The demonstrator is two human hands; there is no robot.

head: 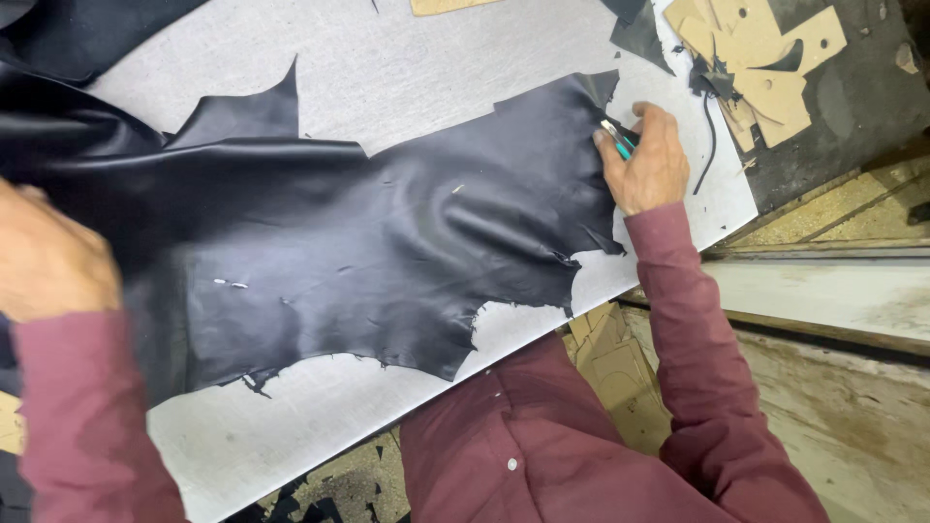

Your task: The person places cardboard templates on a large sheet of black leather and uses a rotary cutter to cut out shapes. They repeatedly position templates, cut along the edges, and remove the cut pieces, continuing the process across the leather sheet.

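Note:
A large sheet of black leather (387, 242) lies spread over a grey cutting board (407, 58), with ragged cut-out edges. My right hand (647, 165) rests on the leather's right edge and grips a small knife with a teal handle (618, 138). My left hand (48, 261) is at the left, close to the camera and blurred, pressing on or gripping the leather there; its fingers are hidden from view.
Tan cardboard pattern pieces (765, 58) are piled at the top right, with black leather scraps (639, 29) beside them. More cardboard patterns (610, 358) sit under the board's near edge. A worn wooden ledge (833, 291) runs along the right.

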